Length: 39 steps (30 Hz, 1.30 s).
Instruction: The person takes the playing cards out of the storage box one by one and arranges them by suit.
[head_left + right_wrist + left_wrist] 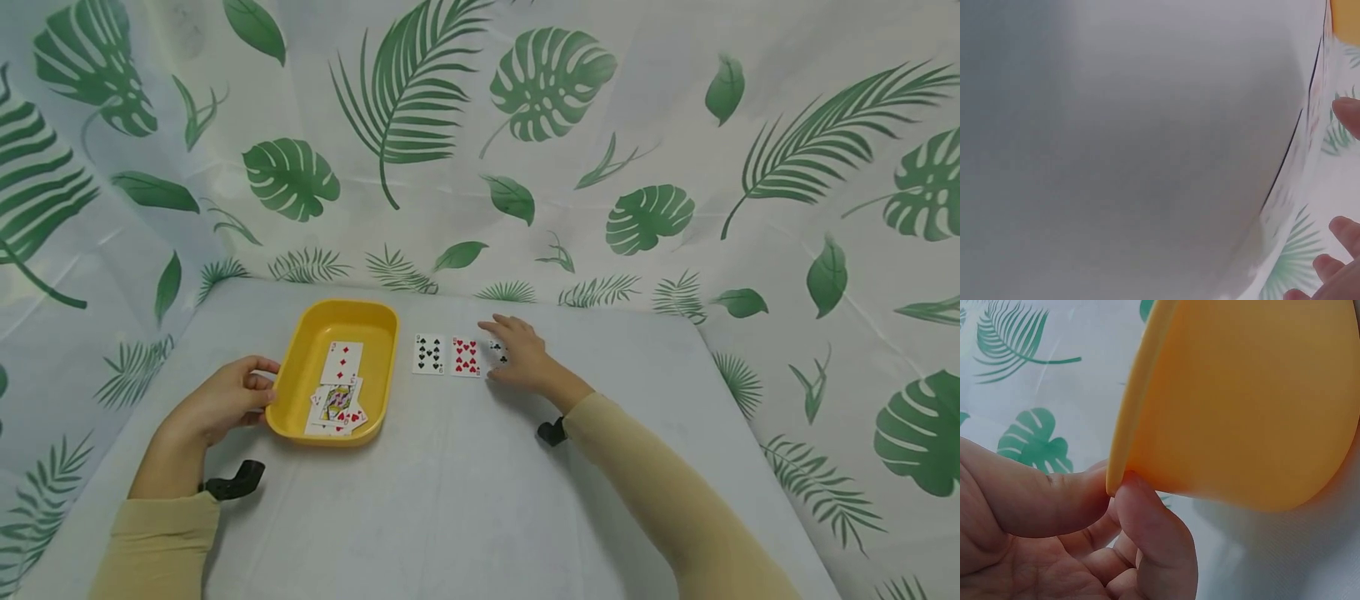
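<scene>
1. Nearest the viewer, two forearms in tan sleeves reach onto a pale grey cloth-covered table (465,500); a black wrist mount sits under each arm.
2. The left hand (225,400) is at the left rim of a shallow yellow plastic tray with rounded corners (296,392). In the left wrist view its thumb (1041,500) and a curled finger pinch the tray's rim (1116,481) between them, so this hand holds the tray.
3. Inside the tray lies a loose pile of playing cards (337,404): a court card on top near the front, a red diamond card lying flat further back.
4. Just right of the tray, on the bare cloth, two cards lie face up side by side: a black spade card (428,353) and, touching or nearly touching it, a red heart card (466,357).
5. The right hand (521,357) lies flat, fingers straight and slightly spread, resting on a third card with black pips (498,352) just right of the heart card. Most of that card is hidden under the fingers.
6. The right wrist view is blurred; only fingertips (1347,115) and card edges show.
7. Furthest back, a white curtain printed with green leaves (525,125) rises behind and beside the table.
</scene>
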Available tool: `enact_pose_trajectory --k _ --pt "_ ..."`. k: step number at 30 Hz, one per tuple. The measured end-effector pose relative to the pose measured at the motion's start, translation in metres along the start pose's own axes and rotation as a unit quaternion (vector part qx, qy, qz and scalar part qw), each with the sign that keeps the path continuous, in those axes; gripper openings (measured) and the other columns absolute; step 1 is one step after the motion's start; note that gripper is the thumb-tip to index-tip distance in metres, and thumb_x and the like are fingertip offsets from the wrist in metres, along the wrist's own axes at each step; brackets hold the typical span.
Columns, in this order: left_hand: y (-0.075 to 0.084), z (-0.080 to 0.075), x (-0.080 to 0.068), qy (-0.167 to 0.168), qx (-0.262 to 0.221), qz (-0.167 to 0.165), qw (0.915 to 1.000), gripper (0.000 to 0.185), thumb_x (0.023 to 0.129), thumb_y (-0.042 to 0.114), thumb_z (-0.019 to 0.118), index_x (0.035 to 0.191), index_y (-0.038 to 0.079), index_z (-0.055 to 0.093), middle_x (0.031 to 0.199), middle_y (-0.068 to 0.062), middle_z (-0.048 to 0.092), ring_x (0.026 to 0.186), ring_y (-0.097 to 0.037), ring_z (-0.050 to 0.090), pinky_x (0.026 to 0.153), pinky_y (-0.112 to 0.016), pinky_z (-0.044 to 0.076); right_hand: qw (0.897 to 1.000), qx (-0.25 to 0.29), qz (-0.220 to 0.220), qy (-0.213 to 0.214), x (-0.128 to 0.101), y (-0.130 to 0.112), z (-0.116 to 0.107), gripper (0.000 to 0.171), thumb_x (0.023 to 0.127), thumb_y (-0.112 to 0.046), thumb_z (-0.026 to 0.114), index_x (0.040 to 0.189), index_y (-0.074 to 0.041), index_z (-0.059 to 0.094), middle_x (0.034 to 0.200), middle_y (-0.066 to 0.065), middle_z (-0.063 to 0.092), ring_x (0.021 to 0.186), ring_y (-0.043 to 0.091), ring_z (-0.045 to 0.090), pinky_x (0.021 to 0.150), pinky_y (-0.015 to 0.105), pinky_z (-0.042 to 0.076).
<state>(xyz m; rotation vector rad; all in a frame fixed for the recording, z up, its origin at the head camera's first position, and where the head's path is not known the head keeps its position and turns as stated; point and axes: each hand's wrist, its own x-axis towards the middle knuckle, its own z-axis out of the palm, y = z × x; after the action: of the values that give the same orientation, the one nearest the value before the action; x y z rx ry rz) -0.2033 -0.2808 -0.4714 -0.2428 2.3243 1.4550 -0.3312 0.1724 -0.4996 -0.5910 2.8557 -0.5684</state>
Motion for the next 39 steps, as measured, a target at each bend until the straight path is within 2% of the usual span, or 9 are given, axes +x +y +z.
enact_pose_trajectory --k 15,33,39 --pt "-0.001 0.0 0.001 0.001 0.001 0.001 1.0 0.053 0.106 0.003 0.06 0.152 -0.008 0.035 0.106 -0.013 0.059 0.086 -0.023 0.062 0.075 -0.032 0.061 0.998 0.004 -0.053 0.023 0.01 -0.048 0.004 0.095 0.086 -0.03 0.09 0.166 -0.029 0.038 0.174 0.01 0.032 0.162 0.041 0.025 0.124 0.073 0.026" --pt "-0.002 -0.001 0.003 0.005 0.009 -0.001 0.9999 0.054 0.107 0.003 0.06 0.153 -0.007 0.035 0.11 -0.015 0.059 0.088 -0.023 0.062 0.076 -0.031 0.061 0.994 0.017 -0.102 0.019 0.012 -0.121 0.01 0.097 0.087 -0.035 0.09 0.167 -0.033 0.035 0.178 0.001 0.025 0.164 0.035 0.019 0.128 0.07 0.022" --pt "-0.002 -0.001 0.002 0.003 0.009 0.0 1.0 0.053 0.107 0.004 0.06 0.153 -0.007 0.036 0.109 -0.015 0.06 0.088 -0.023 0.063 0.076 -0.032 0.062 0.993 0.004 -0.117 0.017 0.011 -0.141 0.014 0.096 0.088 -0.039 0.088 0.168 -0.035 0.034 0.178 0.001 0.026 0.165 0.034 0.019 0.128 0.068 0.024"
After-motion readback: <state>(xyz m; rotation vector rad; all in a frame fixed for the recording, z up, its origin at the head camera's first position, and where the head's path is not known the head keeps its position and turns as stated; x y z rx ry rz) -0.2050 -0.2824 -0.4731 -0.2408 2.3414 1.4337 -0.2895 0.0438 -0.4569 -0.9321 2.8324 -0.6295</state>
